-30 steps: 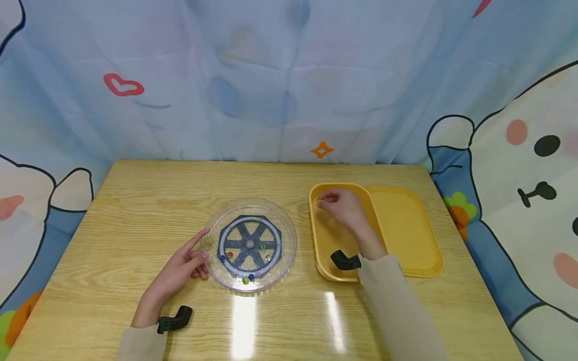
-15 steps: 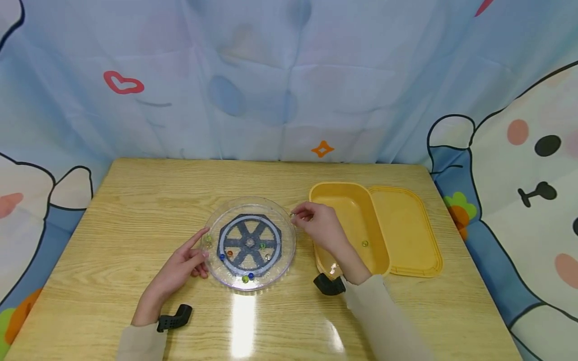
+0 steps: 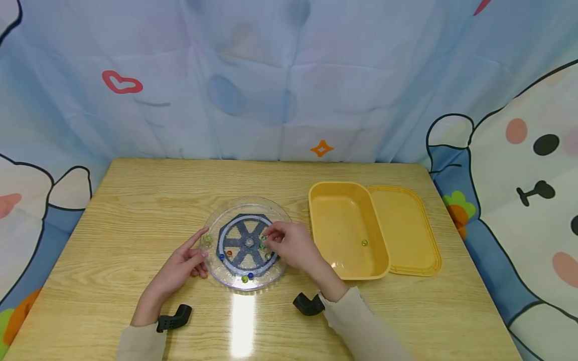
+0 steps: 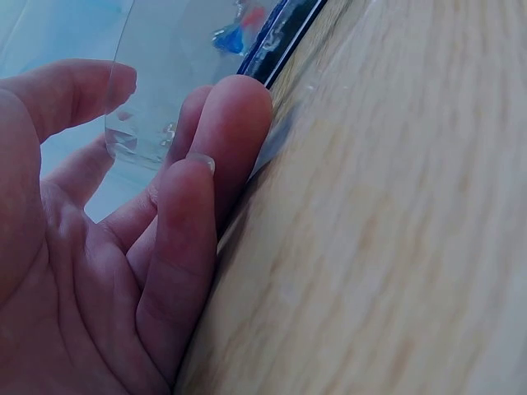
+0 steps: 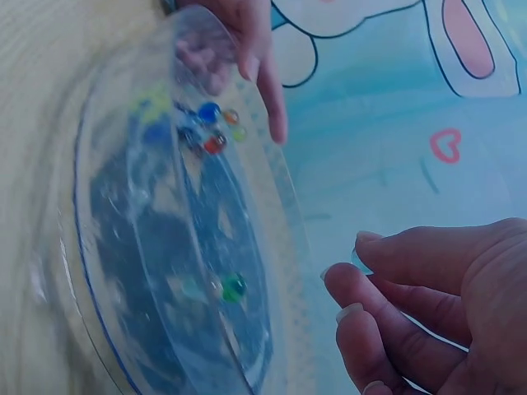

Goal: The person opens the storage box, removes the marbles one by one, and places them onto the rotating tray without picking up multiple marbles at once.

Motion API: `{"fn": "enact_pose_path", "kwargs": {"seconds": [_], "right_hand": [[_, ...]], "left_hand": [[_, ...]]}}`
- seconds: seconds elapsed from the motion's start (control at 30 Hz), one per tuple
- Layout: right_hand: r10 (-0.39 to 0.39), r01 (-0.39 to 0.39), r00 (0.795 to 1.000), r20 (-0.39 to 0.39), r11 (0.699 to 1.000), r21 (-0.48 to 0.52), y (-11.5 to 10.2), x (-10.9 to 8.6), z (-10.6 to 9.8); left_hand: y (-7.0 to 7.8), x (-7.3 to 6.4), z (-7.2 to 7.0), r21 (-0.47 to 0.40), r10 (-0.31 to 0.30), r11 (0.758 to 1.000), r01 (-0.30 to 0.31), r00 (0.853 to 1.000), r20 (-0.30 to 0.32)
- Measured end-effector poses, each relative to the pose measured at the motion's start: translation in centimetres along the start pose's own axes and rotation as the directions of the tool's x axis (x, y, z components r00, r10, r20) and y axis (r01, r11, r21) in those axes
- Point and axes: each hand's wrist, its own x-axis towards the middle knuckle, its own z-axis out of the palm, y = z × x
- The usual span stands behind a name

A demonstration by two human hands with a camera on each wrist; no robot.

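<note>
A clear round bowl [image 3: 244, 201] stands on the table, with a dark spoked-wheel shape [image 3: 249, 242] showing at its bottom. Several glass marbles lie in it, among them a blue marble [image 3: 250, 276], a red-orange marble [image 3: 229, 253] and a green marble [image 5: 233, 286]. At the bowl's left side, my left hand [image 3: 178, 271] holds the rim: the index finger lies straight along it, the thumb tip is at the edge and other fingers curl against the outside. Over the bowl's right part, my right hand [image 3: 293, 245] pinches a small clear marble [image 5: 360, 262], mostly hidden by the fingertips.
Right of the bowl stands a yellow box [image 3: 343, 188] without its lid on. One yellow-green marble [image 3: 364, 242] lies inside. Its flat yellow lid [image 3: 406, 230] lies against the box's right side. A patterned curtain [image 3: 289, 80] hangs behind the table [image 3: 153, 200].
My right hand has left the yellow box and moved left over the bowl, carrying a marble. The marble in the box has come into sight. My left hand stays on the rim.
</note>
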Motion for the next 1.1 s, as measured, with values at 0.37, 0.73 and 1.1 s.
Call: {"fn": "enact_pose_path", "kwargs": {"seconds": [0.37, 0.73, 1.1], "right_hand": [[-0.003, 0.004, 0.999, 0.049, 1.0, -0.03, -0.3, -0.2, 0.9], [0.045, -0.046, 0.998, 0.053, 0.999, 0.025, -0.2, -0.7, 0.1], [0.1, -0.101, 0.989, -0.111, 0.995, -0.003, 2.5, -1.4, -5.1]], "left_hand": [[0.0, -0.1, 0.0, -0.017, 0.007, 1.0, -0.007, 1.0, 0.002], [-0.1, 0.0, 0.1, -0.015, 0.006, 1.0, -0.006, 1.0, 0.001], [0.3, -0.2, 0.1, -0.004, -0.011, 1.0, 0.011, 1.0, -0.001]]}}
